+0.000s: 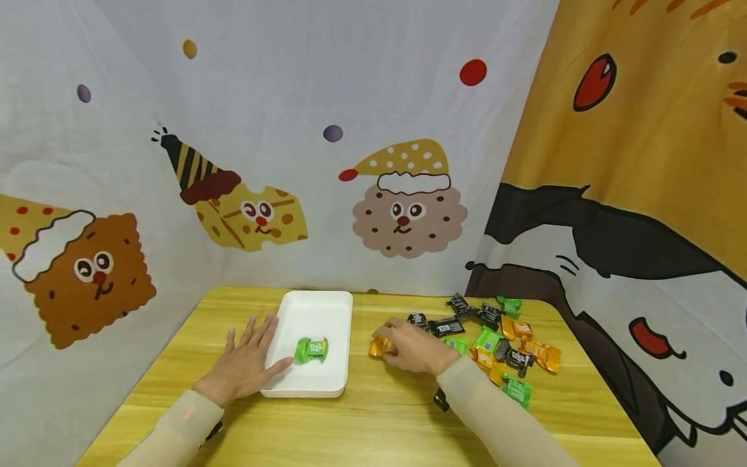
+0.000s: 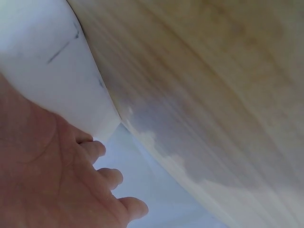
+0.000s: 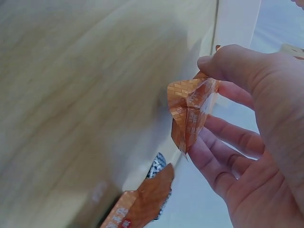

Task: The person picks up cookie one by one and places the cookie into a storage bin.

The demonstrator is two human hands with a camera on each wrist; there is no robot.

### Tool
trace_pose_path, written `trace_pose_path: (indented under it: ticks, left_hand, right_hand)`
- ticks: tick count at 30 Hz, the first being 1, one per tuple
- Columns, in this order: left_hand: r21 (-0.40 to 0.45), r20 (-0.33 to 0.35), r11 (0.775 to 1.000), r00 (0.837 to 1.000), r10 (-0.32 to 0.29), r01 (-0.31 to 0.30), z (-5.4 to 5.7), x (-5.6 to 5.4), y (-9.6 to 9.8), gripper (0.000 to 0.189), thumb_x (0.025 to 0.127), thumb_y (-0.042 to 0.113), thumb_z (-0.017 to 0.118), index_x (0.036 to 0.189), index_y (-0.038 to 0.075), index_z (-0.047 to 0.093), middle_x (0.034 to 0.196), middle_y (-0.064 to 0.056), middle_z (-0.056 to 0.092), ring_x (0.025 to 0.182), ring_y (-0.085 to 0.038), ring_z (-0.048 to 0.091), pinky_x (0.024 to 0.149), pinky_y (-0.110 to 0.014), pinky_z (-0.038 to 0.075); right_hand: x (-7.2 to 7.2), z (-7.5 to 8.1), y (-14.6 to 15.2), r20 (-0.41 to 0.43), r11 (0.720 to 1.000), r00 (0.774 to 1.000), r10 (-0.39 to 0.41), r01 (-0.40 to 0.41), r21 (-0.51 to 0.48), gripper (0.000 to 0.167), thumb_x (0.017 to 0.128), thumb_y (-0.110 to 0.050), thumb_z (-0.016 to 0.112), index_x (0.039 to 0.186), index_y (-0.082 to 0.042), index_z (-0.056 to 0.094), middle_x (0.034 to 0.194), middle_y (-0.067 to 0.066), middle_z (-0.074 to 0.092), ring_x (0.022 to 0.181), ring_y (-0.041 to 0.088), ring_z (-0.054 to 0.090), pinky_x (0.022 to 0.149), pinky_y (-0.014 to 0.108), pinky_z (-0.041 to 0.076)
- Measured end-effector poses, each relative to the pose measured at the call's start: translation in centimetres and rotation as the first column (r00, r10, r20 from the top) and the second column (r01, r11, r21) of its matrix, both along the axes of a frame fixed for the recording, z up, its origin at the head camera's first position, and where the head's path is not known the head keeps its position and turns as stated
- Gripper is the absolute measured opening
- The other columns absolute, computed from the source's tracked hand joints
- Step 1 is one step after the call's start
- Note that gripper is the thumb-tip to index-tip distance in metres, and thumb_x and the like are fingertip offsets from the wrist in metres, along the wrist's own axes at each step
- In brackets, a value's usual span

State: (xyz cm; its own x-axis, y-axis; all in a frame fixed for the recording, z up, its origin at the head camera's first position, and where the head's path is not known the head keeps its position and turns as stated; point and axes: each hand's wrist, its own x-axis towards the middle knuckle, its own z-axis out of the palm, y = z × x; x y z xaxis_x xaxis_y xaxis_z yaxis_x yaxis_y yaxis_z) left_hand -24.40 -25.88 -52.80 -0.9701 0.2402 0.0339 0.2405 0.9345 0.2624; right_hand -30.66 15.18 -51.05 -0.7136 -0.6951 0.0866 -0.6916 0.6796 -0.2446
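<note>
My right hand (image 1: 411,345) pinches an orange-wrapped candy (image 3: 190,111) between thumb and fingers, to the right of a white tray (image 1: 309,386). In the head view the same orange candy (image 1: 379,347) shows below the fingertips, partly covered by them. A green-wrapped candy (image 1: 311,350) lies inside the tray. My left hand (image 1: 248,360) rests at the tray's left side, fingers spread and straight, thumb reaching over the rim. The left wrist view shows its palm (image 2: 52,166) beside the tray's white outer wall (image 2: 57,61).
Right of my right hand lies a loose pile of black, green and orange wrapped candies (image 1: 490,337). One black candy (image 1: 441,399) sits near my right sleeve. The wooden table (image 1: 362,428) ends at a printed cloth (image 1: 262,97) behind and at the sides.
</note>
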Motion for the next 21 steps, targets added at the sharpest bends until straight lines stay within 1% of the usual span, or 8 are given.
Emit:
trace_pose_path:
  ticks: [4,7,12,15,18,21]
  left_hand:
    - [-0.004,0.007,1.000,1.000,0.003,-0.003,0.1,-0.1,0.0,0.106,0.114,0.070,0.061,0.185,0.002,0.023,0.195,-0.022,0.022,0.181,-0.056,0.013,0.138,-0.090,0.010]
    - [0.005,0.011,1.000,1.000,0.002,-0.002,0.1,0.0,0.0,0.106,0.114,0.069,0.062,0.185,0.002,0.023,0.195,-0.022,0.022,0.181,-0.056,0.012,0.138,-0.090,0.008]
    - [0.022,0.013,1.000,1.000,0.003,-0.004,0.1,0.2,-0.2,0.105,0.114,0.068,0.063,0.185,0.002,0.023,0.195,-0.022,0.022,0.181,-0.057,0.012,0.137,-0.091,0.008]
    - [0.016,0.019,1.000,1.000,0.005,-0.005,0.1,0.4,-0.2,0.105,0.114,0.068,0.062,0.185,0.002,0.023,0.195,-0.022,0.022,0.181,-0.057,0.012,0.137,-0.091,0.008]
    - [0.012,0.014,1.000,1.000,0.002,-0.002,0.1,0.4,-0.2,0.106,0.114,0.069,0.061,0.185,0.002,0.022,0.195,-0.022,0.021,0.181,-0.056,0.012,0.137,-0.091,0.008]
    - [0.017,-0.003,1.000,1.000,-0.003,0.003,0.1,0.3,-0.3,0.106,0.114,0.070,0.061,0.185,0.001,0.023,0.194,-0.023,0.022,0.180,-0.057,0.013,0.137,-0.092,0.009]
  right_hand:
    - [-0.1,0.4,-0.2,-0.012,1.000,1.000,0.011,-0.011,-0.011,0.048,0.105,-0.014,0.088,0.150,-0.011,0.075,0.142,0.012,0.076,0.112,0.019,0.077,0.099,0.035,0.070]
    - [-0.2,0.9,-0.5,-0.016,1.000,1.000,0.009,-0.009,-0.016,0.048,0.105,-0.015,0.088,0.151,-0.011,0.075,0.142,0.012,0.076,0.112,0.019,0.077,0.098,0.036,0.070]
    - [-0.4,1.7,-1.1,-0.024,1.000,1.000,0.010,-0.011,-0.009,0.047,0.106,-0.015,0.088,0.151,-0.011,0.075,0.144,0.013,0.075,0.115,0.021,0.076,0.098,0.037,0.070]
    - [-0.7,2.3,-1.4,-0.015,1.000,1.000,0.013,-0.013,-0.009,0.047,0.107,-0.016,0.087,0.152,-0.012,0.074,0.145,0.013,0.075,0.116,0.021,0.077,0.099,0.035,0.070]
    - [-0.9,2.9,-1.8,-0.014,1.000,1.000,0.018,-0.019,-0.021,0.046,0.108,-0.015,0.086,0.152,-0.012,0.074,0.146,0.012,0.075,0.117,0.021,0.078,0.098,0.033,0.071]
    - [-1.3,3.5,-2.4,-0.036,0.999,0.999,0.027,-0.028,-0.027,0.046,0.108,-0.015,0.086,0.152,-0.013,0.074,0.146,0.012,0.075,0.118,0.021,0.079,0.099,0.032,0.070]
